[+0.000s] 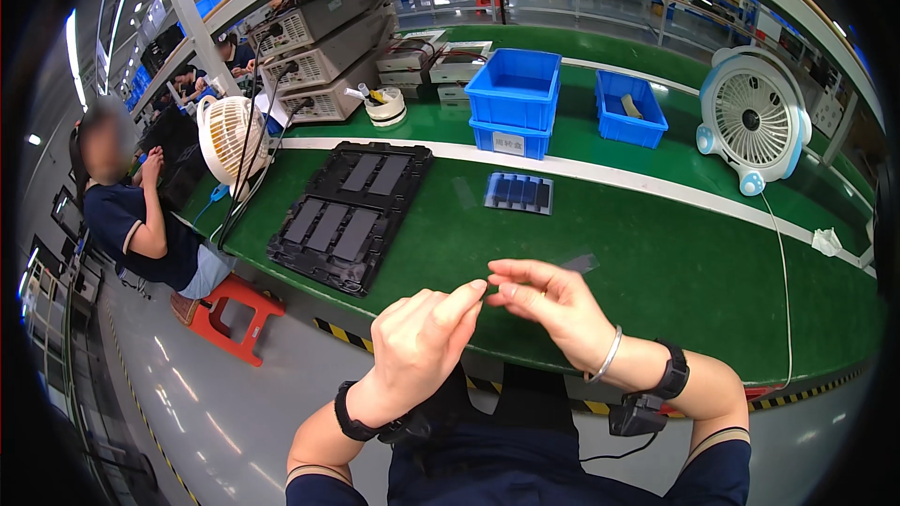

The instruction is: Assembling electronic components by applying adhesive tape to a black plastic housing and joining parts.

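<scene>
Above the table's near edge, my left hand (420, 342) is closed, thumb and forefinger pinched together. My right hand (558, 309) meets it from the right with its fingers bent and its thumb close to them. The fingertips of both hands nearly touch; anything between them is too small to make out. A small dark translucent strip (581, 263) lies on the green table (450, 253) just past my right hand. Farther off rests a clear sheet with several dark blue rectangular pieces (518, 193). Left of my hands is a black tray (314, 201) with several flat dark grey panels (359, 234).
Two stacked blue bins (514, 84) and a shallower blue bin (630, 112) stand at the back. A white-blue fan (753, 117) is at right, its cable crossing the table. At left are another fan (228, 136), stacked metal instruments (314, 66) and a seated person (150, 197).
</scene>
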A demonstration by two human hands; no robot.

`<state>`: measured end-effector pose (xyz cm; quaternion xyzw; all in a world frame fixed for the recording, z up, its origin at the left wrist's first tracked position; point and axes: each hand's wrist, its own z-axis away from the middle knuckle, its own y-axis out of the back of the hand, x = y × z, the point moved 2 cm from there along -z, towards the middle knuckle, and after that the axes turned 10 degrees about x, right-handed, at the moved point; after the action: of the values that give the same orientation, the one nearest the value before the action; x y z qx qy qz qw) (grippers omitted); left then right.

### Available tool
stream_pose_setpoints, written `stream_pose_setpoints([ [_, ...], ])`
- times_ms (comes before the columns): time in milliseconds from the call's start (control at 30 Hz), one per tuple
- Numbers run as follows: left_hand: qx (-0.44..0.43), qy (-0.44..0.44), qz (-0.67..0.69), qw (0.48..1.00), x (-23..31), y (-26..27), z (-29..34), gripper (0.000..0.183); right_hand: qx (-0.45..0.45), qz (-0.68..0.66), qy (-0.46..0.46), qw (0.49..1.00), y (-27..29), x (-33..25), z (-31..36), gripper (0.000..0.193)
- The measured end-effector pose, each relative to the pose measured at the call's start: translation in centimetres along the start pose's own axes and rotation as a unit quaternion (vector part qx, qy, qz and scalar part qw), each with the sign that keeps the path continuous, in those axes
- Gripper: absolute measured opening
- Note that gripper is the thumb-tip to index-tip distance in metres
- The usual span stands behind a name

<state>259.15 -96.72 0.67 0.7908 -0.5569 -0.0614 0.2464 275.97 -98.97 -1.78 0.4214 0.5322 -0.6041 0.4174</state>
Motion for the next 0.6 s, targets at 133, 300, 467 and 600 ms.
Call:
stream_pose_setpoints([
  [133,-0.003,-0.019,-0.054,0.998,0.1,-0.2,0.1,0.048,-0.026,-0.029,-0.026,0.999,-1.1,0.8,1.4,0.064],
  [300,0.056,-0.069,-0.086,0.992,0.8,-1.8,0.5,0.041,-0.033,-0.103,-0.047,0.993,-1.1,0.1,1.5,0.064],
  [467,0.057,-0.082,-0.114,0.988,1.7,-2.5,0.4,0.039,0.017,-0.109,0.030,0.993,-0.6,0.2,0.7,0.045],
  [600,0.067,0.010,-0.062,0.996,1.3,-1.0,-0.1,0.061,0.033,-0.029,0.092,0.995,0.3,-0.7,0.2,0.034],
])
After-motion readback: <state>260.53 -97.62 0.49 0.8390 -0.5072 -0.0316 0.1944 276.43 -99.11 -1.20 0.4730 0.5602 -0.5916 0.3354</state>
